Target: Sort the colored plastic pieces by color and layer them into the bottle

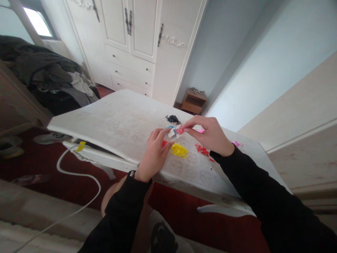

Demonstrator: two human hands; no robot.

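Observation:
Between my hands, above the white table (110, 116), is a small clear plastic bag (172, 133) with a white label and small red pieces (180, 130) at its right end. My left hand (157, 149) pinches the bag's left side between thumb and fingers. Thumb and forefinger of my right hand (207, 131) are closed at the bag's right end, by the red pieces. Below lies a heap of small yellow pieces (179, 151). More red pieces (202, 150) are scattered under my right hand. A black heap (172, 119) sits behind the bag, and blue pieces are partly hidden.
Pink items (237, 143) lie toward the table's right end. A white cable (98, 186) hangs off the front left edge near yellow tape (80, 146). Beyond the table stand a white wardrobe (134, 52) and a small wooden cabinet (194, 102); dark clothes (44, 66) are piled at left.

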